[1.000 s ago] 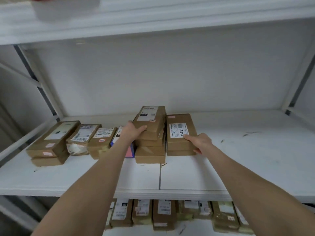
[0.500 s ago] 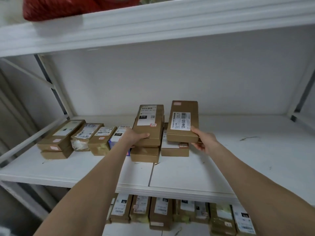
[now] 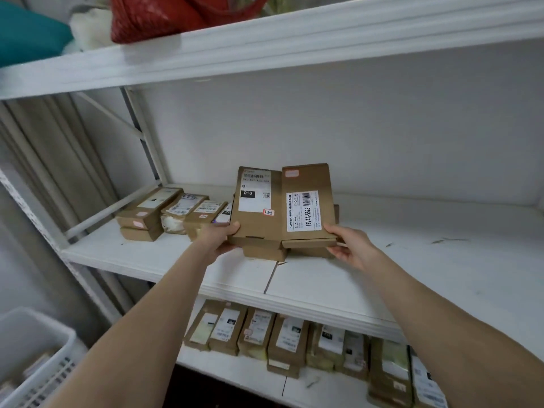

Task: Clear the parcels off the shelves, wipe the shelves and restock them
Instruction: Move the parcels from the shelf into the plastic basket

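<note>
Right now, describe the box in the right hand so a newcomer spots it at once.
Over the middle shelf of the white rack, two hands hold brown cardboard boxes side by side. The right hand grips the 12V4A-5525 box. Unlike the left hand's 010 box, its label print runs sideways, under a pink sticker.

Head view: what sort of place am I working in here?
Probably a parcel storeroom or pickup point: white rack shelves, rows of brown labelled parcels, a white crate beside them. The left hand holds the 010 parcel, the right hand the 12V4A-5525 parcel.
</note>
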Demonstrator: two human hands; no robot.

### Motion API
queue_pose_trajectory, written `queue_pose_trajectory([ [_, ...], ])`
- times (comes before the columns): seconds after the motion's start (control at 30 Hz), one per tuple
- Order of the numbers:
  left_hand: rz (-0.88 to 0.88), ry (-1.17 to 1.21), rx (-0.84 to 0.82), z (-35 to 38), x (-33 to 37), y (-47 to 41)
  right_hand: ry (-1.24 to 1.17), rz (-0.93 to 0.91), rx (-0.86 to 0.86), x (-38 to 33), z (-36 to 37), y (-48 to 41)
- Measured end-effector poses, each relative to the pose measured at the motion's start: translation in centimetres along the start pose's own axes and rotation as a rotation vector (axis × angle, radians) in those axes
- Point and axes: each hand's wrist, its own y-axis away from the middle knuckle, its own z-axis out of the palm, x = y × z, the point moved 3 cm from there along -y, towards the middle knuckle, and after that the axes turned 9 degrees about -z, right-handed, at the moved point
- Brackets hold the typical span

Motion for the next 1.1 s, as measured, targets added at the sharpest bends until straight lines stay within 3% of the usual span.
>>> queue_pose_trajectory([
  [0.4, 0.035, 0.154, 0.112, -12.5, -6.0, 8.1, -0.035, 0.009, -0.411, 3.5, 8.7, 4.2],
  [0.7, 0.041, 0.309, 0.366, -24.3, -10.9, 13.3, 0.008, 0.086, -0.548, 9.0, 20.0, 8.9],
  [1.1, -0.041, 0.410, 0.592, -47.2, -19.1, 20.1, 0.161, 0.200, -0.706, 20.4, 40.6, 19.2],
])
